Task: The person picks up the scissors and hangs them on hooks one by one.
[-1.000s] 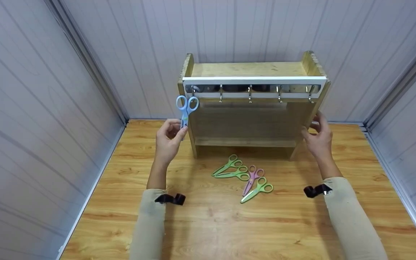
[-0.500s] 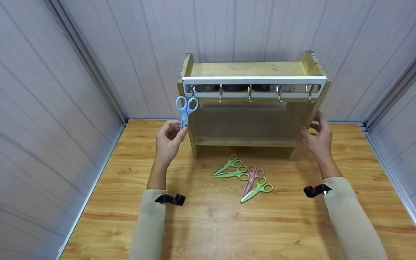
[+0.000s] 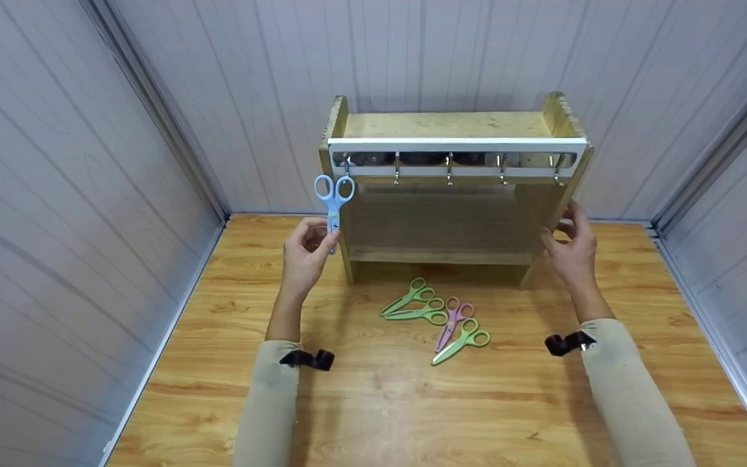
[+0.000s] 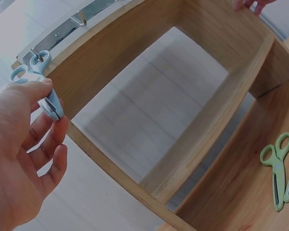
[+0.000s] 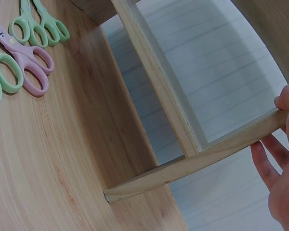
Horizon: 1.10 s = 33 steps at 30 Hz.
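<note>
My left hand [image 3: 301,259] pinches blue scissors [image 3: 332,206] by the blade end between thumb and fingers, handle loops up. They stand in front of the left end of a hook rail [image 3: 451,143] on a wooden shelf [image 3: 441,255]. In the left wrist view, one loop overlaps the leftmost hook [image 4: 36,52], whose tip shows within the ring. My right hand [image 3: 573,250] grips the edge of the shelf's right side panel [image 5: 221,151], thumb on the inner side and fingers outside.
On the wood-patterned surface [image 3: 373,415] before the shelf lie pink scissors [image 3: 454,321] and three green scissors, the nearest pair [image 3: 461,342] overlapping the pink one. Several more hooks run along the rail. Pale panel walls [image 3: 270,84] stand behind and at both sides.
My left hand has shifted slightly right with the blue scissors, and their loops sit a little lower. The right hand keeps its grip on the side panel.
</note>
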Motion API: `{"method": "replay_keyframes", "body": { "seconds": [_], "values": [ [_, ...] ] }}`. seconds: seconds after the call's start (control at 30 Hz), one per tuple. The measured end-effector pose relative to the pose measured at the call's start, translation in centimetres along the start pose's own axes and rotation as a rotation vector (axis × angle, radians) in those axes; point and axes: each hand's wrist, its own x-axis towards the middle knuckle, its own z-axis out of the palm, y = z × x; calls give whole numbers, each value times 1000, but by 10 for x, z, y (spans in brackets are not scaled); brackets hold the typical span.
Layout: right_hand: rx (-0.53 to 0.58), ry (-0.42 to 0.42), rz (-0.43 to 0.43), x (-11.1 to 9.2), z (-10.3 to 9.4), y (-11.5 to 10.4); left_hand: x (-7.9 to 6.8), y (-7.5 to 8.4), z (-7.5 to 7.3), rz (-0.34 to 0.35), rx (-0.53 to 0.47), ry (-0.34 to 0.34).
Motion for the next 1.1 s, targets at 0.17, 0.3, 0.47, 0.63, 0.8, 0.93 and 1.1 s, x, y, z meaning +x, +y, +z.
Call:
{"method": "replay_keyframes", "body": {
  "seconds": [0.17,0.3,0.47,0.63,0.8,0.93,1.1],
  "values": [
    [5,0,-1,0,0,0,0,0,1,-10,5,10],
    [7,3,1,1,0,1,1,-2,1,-25,14,11],
    [22,11,2,2,0,2,3,-4,3,-45,16,2],
    [25,11,-2,2,0,3,3,-4,4,-59,28,-6],
    [14,13,1,2,0,2,2,-5,5,-73,37,-5],
    [13,9,-10,2,0,1,2,-5,8,-89,27,-5],
    [19,4,-14,1,0,0,2,-5,10,-113,18,-8]
  ]
}}
